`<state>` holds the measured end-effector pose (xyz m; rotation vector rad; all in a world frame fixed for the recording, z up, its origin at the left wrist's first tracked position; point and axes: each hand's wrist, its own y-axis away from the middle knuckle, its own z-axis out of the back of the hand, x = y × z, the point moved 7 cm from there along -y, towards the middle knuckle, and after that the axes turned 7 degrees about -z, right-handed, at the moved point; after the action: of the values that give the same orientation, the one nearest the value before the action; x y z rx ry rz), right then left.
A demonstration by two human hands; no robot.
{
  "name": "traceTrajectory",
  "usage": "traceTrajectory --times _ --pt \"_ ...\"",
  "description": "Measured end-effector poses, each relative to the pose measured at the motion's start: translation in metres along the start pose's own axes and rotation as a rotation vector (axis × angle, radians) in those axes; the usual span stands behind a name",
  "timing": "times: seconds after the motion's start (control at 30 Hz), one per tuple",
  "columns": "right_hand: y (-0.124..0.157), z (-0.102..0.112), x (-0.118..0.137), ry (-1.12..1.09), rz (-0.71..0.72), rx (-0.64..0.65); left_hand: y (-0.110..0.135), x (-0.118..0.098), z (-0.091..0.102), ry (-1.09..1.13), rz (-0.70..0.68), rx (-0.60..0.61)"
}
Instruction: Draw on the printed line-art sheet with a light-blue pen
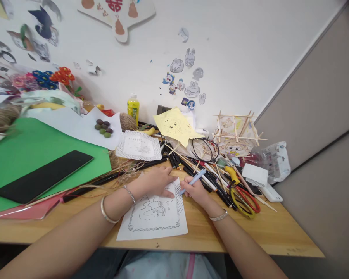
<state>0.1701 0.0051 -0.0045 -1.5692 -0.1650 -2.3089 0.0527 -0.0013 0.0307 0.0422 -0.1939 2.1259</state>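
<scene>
A white sheet of paper (168, 232) lies near the table's front edge, with a wavy border, an animal figure and curved lines drawn on it in dark ink. Hatching runs down its right margin. Flat across the sheet's upper part rests my left hand (158, 182), fingers spread. My right hand (194, 190) is closed around a light blue pen (195, 179), whose tip end is at the sheet's upper right edge; the tip itself is hard to make out. Just beyond my hands lie many black and white markers (213, 182).
Scissors (246, 201) with red and yellow handles lie to the right. A stick frame (235, 131) stands behind them. On the left are a green sheet (46, 139), a black flat case (43, 176) and small round fruits (104, 128). A yellow-green bottle (133, 109) stands near the wall.
</scene>
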Motion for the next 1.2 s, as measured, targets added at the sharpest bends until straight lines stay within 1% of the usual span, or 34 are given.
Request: traceTrajectory --times 0.2,0.37,0.53,0.73,0.87,1.0,1.1,1.2 --pt "0.000 -0.001 0.003 0.004 -0.008 0.009 0.000 0.000 0.003 0.031 -0.001 -0.037" --pt "0.001 0.001 0.003 0.003 -0.021 0.004 0.000 -0.002 0.005 0.006 -0.002 -0.007" --pt "0.001 0.000 0.006 0.002 -0.018 0.011 0.000 -0.002 0.005 0.002 -0.004 -0.006" --pt "0.000 0.002 0.002 -0.026 -0.058 0.000 0.000 -0.001 0.005 0.006 0.003 0.012" --pt "-0.001 0.001 -0.002 -0.036 -0.070 0.024 0.000 -0.002 0.005 -0.016 0.001 0.007" --pt "0.000 0.005 -0.004 -0.080 -0.096 -0.022 0.000 -0.001 0.003 -0.049 0.002 0.001" --pt "0.003 0.002 0.000 -0.051 -0.081 -0.005 0.000 0.000 0.003 -0.053 0.005 0.009" --pt "0.005 -0.002 0.005 -0.019 -0.035 0.012 0.001 -0.001 0.005 -0.055 0.001 0.021"
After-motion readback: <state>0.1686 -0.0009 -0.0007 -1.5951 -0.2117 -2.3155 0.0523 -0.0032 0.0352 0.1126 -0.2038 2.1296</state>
